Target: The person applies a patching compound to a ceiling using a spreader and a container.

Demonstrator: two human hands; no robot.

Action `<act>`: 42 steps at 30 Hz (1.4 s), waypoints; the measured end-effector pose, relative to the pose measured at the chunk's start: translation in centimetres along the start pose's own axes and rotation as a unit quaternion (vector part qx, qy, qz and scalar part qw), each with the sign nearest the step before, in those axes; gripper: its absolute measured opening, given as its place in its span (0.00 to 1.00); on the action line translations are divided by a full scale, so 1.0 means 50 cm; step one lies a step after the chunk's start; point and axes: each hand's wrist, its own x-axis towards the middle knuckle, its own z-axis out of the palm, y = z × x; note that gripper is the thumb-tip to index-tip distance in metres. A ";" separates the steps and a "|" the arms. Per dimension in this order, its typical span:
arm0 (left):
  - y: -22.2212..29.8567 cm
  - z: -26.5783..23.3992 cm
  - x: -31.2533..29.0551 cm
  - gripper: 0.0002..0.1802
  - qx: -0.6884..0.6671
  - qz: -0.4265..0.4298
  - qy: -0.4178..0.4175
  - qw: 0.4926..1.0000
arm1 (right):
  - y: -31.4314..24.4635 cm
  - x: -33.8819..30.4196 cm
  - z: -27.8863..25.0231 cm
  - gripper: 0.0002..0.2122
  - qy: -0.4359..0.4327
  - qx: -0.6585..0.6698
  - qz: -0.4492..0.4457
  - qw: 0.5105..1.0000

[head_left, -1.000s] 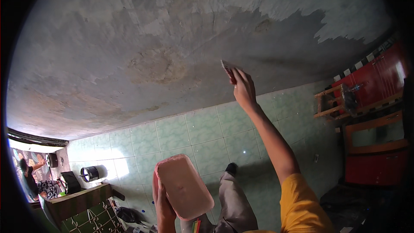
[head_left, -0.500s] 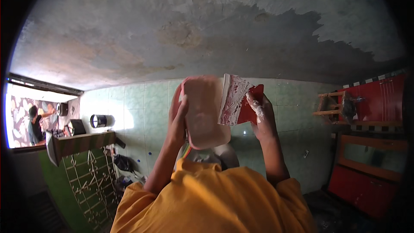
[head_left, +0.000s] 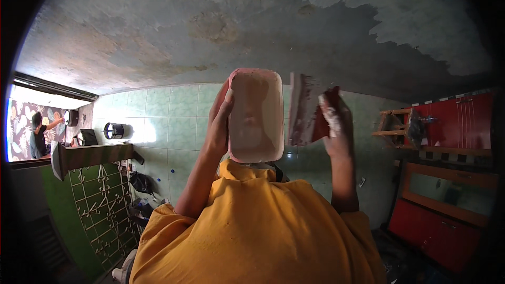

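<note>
A pink rectangular plastic tub point(head_left: 281, 115) is in my left hand point(head_left: 218, 126), gripped by its left side with the thumb over the rim. Its pale inside faces up and has a darker patch in it. To the right of the tub, apart from it, my right hand point(head_left: 339, 123) is closed around a red putty scraper point(head_left: 305, 113). Whitish paste coats the scraper's wide blade, which looks blurred. White paste is also smeared on the fingers of this hand. Beyond both hands stretches a grey wall point(head_left: 252, 31) with brownish patches and an uneven, lighter area.
Below the wall lies a green tiled floor point(head_left: 158, 102). A dark bucket point(head_left: 114, 131) stands at left, near a metal grille point(head_left: 102, 205). A wooden stool point(head_left: 392, 122) and red cabinets point(head_left: 436, 236) are at right. Another person point(head_left: 38, 134) is at far left, beyond an opening.
The scraper has moved right, away from the tub, its blade now turned more upright. The tub has tilted so its inside shows more fully. The view has shifted slightly.
</note>
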 end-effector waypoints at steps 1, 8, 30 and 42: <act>-0.006 0.004 0.004 0.36 -0.004 -0.007 -0.002 1.000 | 0.024 0.003 0.009 0.12 -0.013 0.034 0.030 0.999; -0.038 0.005 0.013 0.34 -0.087 -0.002 -0.022 0.996 | 0.057 0.019 0.037 0.14 -0.008 0.103 0.146 0.984; 0.046 -0.028 0.108 0.34 0.034 -0.020 0.006 0.999 | 0.176 0.116 0.149 0.18 -0.036 0.260 0.093 0.960; 0.010 -0.123 0.167 0.33 -0.120 -0.077 0.038 0.989 | 0.308 0.100 0.226 0.19 0.060 0.323 0.199 0.923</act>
